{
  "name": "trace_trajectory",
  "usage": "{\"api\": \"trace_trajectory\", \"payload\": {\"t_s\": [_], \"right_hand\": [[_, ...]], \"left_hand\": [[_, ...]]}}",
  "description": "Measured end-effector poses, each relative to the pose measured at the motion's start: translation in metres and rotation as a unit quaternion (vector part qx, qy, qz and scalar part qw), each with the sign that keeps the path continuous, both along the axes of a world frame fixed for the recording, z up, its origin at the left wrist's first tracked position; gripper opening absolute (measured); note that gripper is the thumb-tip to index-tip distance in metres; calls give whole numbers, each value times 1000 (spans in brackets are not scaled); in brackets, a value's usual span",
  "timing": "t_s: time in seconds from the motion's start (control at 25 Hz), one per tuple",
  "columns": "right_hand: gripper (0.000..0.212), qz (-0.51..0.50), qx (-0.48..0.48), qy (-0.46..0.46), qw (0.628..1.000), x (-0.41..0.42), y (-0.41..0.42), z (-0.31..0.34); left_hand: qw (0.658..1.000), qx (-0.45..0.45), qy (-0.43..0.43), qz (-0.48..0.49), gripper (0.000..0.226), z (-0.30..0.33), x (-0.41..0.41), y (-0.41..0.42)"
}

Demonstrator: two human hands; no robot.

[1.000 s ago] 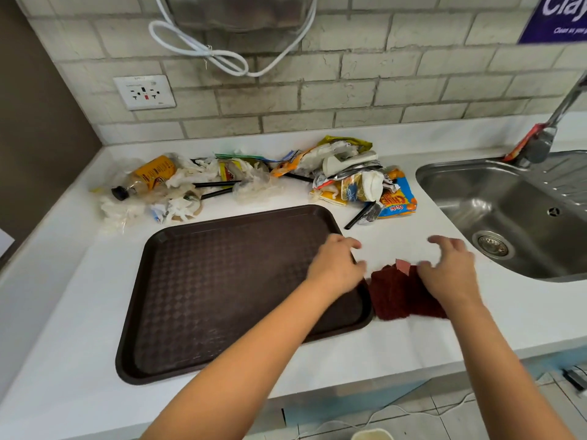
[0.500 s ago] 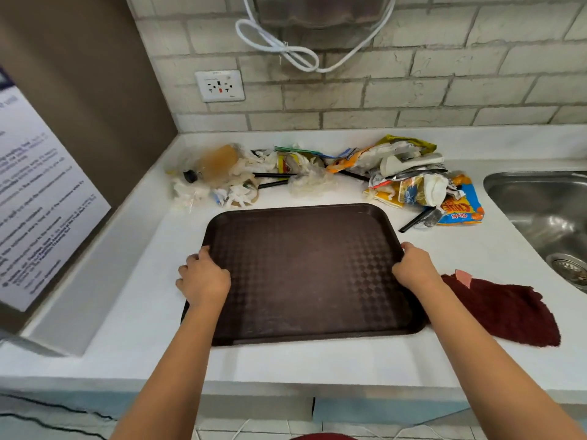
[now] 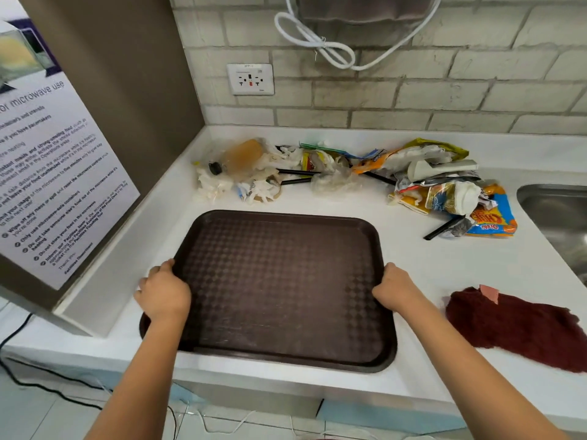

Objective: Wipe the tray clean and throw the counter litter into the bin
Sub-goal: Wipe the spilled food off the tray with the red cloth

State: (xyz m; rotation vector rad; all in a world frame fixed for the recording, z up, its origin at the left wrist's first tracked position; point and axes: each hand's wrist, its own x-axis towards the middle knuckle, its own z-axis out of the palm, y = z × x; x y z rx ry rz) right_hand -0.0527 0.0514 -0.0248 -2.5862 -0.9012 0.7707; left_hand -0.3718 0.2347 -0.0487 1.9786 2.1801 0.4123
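A dark brown tray point(image 3: 282, 281) with a diamond-patterned floor lies on the white counter point(image 3: 428, 268). My left hand point(image 3: 163, 293) grips its left rim and my right hand point(image 3: 395, 289) grips its right rim. To the right of the tray a dark red cloth point(image 3: 521, 328) lies flat, touched by neither hand. Behind the tray is a strip of litter: a plastic bottle with a black cap point(image 3: 238, 158), crumpled tissues point(image 3: 257, 188), black straws point(image 3: 295, 176) and snack wrappers point(image 3: 451, 192).
A steel sink point(image 3: 559, 214) sits at the far right. A brown panel with a printed microwave notice point(image 3: 60, 173) stands at the left end of the counter. On the brick wall are a socket point(image 3: 250, 79) and a looped white cable point(image 3: 320, 46).
My left hand left the tray's right side and took its left rim. My right hand let go of the red cloth and took the right rim. The view has swung left.
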Motion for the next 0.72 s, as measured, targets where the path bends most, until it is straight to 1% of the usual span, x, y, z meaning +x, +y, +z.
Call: {"api": "trace_trajectory", "payload": {"t_s": [0.16,0.28,0.36,0.52,0.72], "right_hand": [[37,16,24,7,1000,-27,14,-4],[39,19,32,5,999,-33,22,-2],[39,19,38,3,999,-34,26,-3],[39,17,46,0,999,-39,34,-3],[40,11,41,-8,999,-39,38,-3]], "left_hand": [[999,38,-10,-2,51,-3,-20,8],[998,58,-2,-21,50,-7,-27,16],[997,65,-19,-41,48,-9,-29,20],[994,64,-65,-61,44,-9,-32,30],[994,55,-70,-68,44,-6,-29,33]]}}
